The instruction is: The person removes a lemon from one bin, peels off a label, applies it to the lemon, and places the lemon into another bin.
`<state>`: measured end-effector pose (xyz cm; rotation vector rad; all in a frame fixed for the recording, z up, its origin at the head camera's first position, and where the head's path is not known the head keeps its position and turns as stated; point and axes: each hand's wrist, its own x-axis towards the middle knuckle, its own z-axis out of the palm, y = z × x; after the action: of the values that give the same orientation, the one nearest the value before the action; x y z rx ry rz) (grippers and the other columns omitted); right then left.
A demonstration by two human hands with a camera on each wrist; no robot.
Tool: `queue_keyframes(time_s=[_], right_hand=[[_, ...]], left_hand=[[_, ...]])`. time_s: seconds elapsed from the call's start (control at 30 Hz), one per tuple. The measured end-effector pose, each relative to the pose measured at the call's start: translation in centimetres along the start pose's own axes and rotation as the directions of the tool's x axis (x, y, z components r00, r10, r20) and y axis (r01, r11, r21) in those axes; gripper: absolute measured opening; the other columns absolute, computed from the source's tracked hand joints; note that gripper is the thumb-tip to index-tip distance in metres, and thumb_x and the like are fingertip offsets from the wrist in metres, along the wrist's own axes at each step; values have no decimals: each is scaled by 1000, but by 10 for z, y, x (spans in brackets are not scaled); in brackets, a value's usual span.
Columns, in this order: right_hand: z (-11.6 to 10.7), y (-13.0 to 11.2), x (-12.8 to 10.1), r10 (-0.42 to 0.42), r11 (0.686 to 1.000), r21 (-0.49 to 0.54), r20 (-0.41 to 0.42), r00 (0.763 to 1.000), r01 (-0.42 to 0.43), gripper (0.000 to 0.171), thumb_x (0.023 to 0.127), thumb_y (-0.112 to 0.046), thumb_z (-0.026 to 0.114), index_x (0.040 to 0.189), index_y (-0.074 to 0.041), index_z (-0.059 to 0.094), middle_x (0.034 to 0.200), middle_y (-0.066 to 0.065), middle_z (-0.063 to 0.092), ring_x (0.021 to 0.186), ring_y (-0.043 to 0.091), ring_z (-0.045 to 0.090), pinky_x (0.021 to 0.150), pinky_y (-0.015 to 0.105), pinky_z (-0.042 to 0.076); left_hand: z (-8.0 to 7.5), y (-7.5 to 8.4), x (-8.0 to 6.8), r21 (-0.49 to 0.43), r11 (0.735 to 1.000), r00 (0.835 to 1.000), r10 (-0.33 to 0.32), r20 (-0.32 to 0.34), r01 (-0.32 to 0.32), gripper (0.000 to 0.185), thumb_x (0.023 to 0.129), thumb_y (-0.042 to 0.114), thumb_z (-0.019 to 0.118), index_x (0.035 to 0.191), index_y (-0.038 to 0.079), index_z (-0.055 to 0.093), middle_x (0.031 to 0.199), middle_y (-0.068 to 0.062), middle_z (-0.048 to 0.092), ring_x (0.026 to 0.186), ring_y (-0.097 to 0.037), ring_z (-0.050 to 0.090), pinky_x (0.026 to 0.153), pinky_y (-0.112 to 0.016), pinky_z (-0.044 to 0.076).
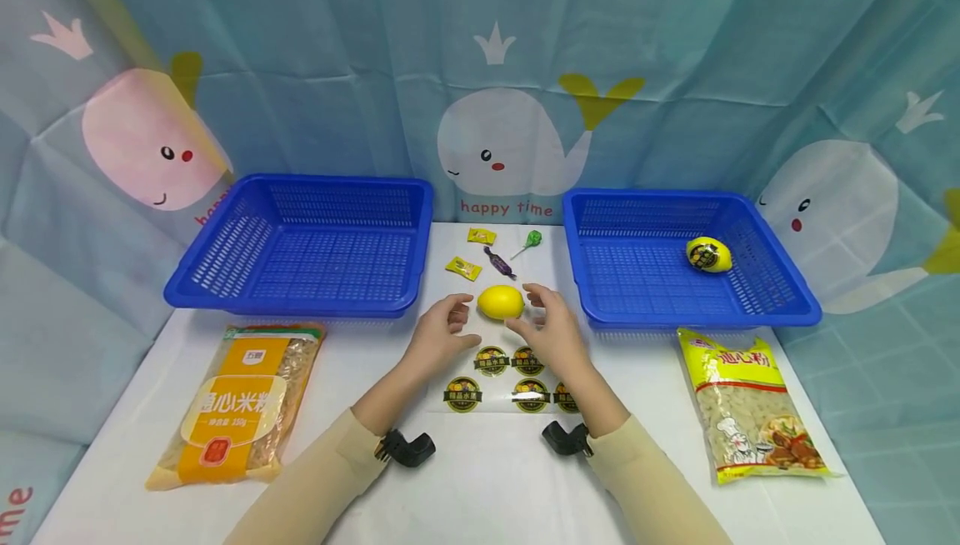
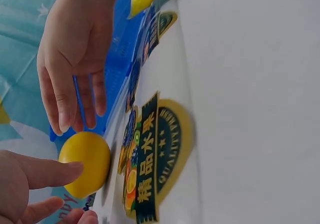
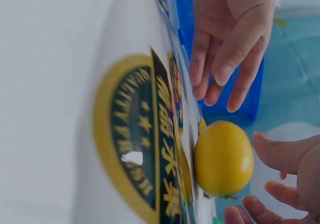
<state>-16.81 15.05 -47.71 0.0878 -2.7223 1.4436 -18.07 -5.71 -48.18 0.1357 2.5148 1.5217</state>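
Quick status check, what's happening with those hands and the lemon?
Left hand and right hand open, flanking the lemon, not gripping. Lemon sits on table beside sticker sheet. Nothing in the way.

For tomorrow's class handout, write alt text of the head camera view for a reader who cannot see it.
Two bare hands, the left hand and the right hand, cup around a plain yellow lemon on a white table, just beyond a sheet of round fruit stickers. Blue baskets flank it: the left basket holds nothing visible, the right basket holds a stickered lemon.
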Motion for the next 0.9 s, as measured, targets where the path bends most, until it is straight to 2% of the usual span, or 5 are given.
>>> queue_keyframes(time_s=[0.17, 0.4, 0.57, 0.67, 0.9], right_hand=[[-1, -1, -15, -1, 997, -74, 4, 1000, 1, 50, 85, -25, 83, 125, -4, 63, 116, 16, 64, 108, 31, 60, 92, 46, 53], [4, 6, -26, 42, 935, -353, 182, 982, 26, 51, 77, -48, 85, 111, -13, 71, 111, 6, 63, 106, 26, 52, 92, 43, 46], [6, 3, -25, 45, 911, -409, 246, 968, 62, 40, 74, -49, 87, 89, -18, 67, 100, 1, 59, 96, 22, 48, 87, 40, 41], [3, 0, -23, 74, 928, -371, 282, 957, 38, 36, 77, -44, 87, 87, -18, 64, 97, -1, 60, 93, 20, 50, 86, 39, 44], [-11, 0, -12, 89, 994, -97, 361, 928, -58, 30, 83, -33, 84, 103, -19, 65, 95, 1, 71, 87, 19, 65, 81, 40, 54]], left_hand=[[-6, -1, -17, 53, 998, 999, 36, 5, -36, 60, 81, 8, 82, 137, 9, 60, 127, -14, 63, 112, -28, 61, 99, -42, 52], [-12, -7, -28, 86, 996, 999, 39, 3, -39, 53, 80, 9, 83, 131, 11, 65, 125, -10, 64, 107, -26, 61, 93, -41, 52], [-14, -9, -32, 127, 991, 999, 44, 4, -45, 51, 82, 17, 84, 129, 13, 66, 123, -8, 65, 102, -25, 59, 87, -39, 50], [-15, -10, -35, 145, 988, 998, 59, -3, -58, 51, 82, 22, 85, 129, 15, 67, 122, -7, 66, 101, -25, 59, 86, -38, 49], [-20, -9, -43, 150, 983, 993, 114, -30, -108, 51, 79, 25, 88, 125, 17, 68, 141, -10, 51, 121, -32, 56, 97, -44, 54]])
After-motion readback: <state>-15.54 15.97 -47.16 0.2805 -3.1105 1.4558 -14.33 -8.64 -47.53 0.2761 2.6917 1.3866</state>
